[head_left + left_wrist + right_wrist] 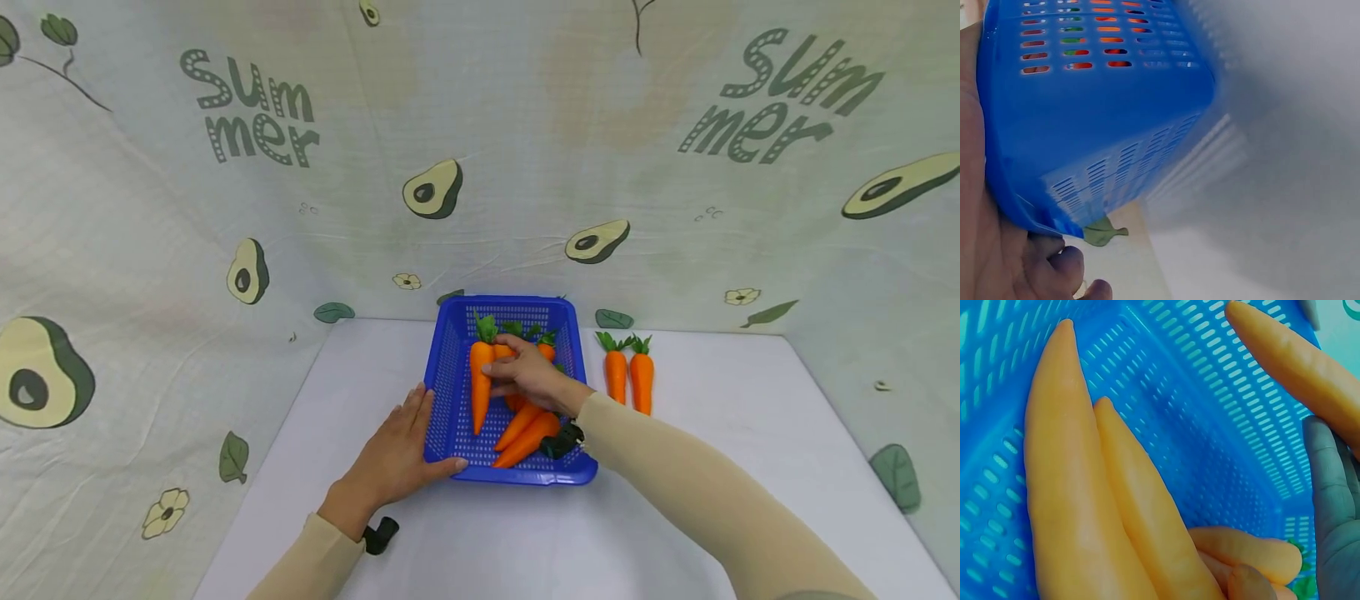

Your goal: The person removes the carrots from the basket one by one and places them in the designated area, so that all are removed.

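My right hand [527,372] pinches an orange carrot [481,385] with a leafy green top, above the blue basket. In the right wrist view, the fingers [1329,469] lie against the held carrot [1297,369]. Below that hand, more carrots [528,439] lie in the basket [517,477], some partly covered by the hand. At the basket's front left corner rests my left hand [397,450], its fingers extended along the side and its thumb on the front rim. The left wrist view shows its palm against the basket's rim [997,162].
Two carrots with green tops [616,375] lie side by side on the white table [697,392], right of the basket. A cloth printed with avocados and lettering [510,125] hangs behind and along the sides. Dark wrist devices [381,535] are worn on both arms.
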`<control>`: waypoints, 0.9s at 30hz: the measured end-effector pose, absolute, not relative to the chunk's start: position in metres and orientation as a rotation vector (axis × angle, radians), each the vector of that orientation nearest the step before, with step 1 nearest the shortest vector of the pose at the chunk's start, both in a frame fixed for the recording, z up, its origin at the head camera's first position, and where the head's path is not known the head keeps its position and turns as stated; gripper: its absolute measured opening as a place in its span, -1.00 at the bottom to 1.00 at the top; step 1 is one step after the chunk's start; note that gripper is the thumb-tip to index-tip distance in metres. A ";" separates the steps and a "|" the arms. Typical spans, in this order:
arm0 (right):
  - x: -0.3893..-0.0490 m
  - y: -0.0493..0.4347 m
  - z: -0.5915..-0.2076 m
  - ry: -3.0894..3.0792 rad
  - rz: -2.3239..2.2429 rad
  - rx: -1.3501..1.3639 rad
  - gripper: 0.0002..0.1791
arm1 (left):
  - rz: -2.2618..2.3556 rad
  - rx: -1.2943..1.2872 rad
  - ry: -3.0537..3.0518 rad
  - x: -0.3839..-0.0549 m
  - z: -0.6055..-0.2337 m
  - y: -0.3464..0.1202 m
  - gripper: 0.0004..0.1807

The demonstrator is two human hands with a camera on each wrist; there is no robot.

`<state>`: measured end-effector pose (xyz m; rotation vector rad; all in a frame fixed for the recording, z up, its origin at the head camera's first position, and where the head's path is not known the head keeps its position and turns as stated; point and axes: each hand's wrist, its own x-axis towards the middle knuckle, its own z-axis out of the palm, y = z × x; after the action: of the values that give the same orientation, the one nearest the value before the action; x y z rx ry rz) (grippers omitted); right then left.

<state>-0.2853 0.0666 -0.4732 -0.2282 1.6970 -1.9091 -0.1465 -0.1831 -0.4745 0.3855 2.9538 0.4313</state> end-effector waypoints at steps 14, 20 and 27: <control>-0.278 0.084 -0.463 1.727 -1.923 -0.169 -0.26 | 0.324 0.396 2.959 -0.148 -0.472 -0.181 0.40; -0.278 0.092 -0.457 1.767 -1.932 -0.190 -0.30 | 0.299 0.416 2.966 -0.148 -0.471 -0.182 0.39; -0.279 0.108 -0.450 1.772 -1.949 -0.203 -0.30 | 0.295 0.422 2.964 -0.147 -0.470 -0.181 0.38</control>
<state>-0.2787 0.1076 -0.4504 -0.2031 1.7718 -1.9493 -0.1474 -0.1812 -0.4702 0.4220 2.9643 0.2948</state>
